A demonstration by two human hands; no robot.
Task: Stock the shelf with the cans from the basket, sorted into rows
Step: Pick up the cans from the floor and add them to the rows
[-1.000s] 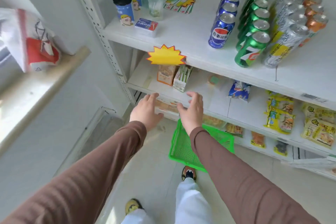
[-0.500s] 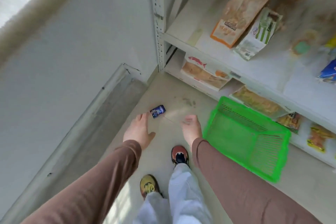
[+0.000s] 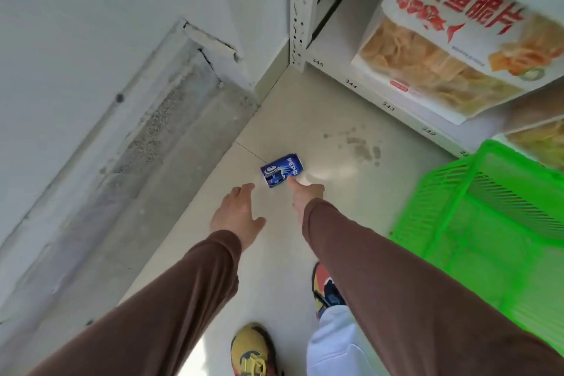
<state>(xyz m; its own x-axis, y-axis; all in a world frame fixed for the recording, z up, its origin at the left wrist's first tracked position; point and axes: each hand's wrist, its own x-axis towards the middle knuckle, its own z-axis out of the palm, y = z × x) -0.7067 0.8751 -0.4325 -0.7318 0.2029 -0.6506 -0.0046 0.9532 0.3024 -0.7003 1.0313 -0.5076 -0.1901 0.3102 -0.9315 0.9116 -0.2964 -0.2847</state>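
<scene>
A blue Pepsi can (image 3: 282, 171) lies on its side on the pale floor, near the corner by the shelf's post. My right hand (image 3: 305, 195) reaches down to it, its fingertips at the can's lower right edge, blurred; whether they touch it I cannot tell. My left hand (image 3: 239, 217) hovers open a little left of and below the can, holding nothing. The green plastic basket (image 3: 476, 223) stands on the floor at the right and looks empty inside.
The white shelf unit's bottom level (image 3: 387, 107) carries large snack bags (image 3: 451, 40) at the upper right. A white perforated post (image 3: 297, 9) stands at the corner. A grey wall and concrete ledge (image 3: 137, 162) run along the left. My feet (image 3: 253, 351) are below.
The view has dropped from the upper shelves with rows of cans to the floor. Both hands have moved down and forward, closing on the lying Pepsi can.
</scene>
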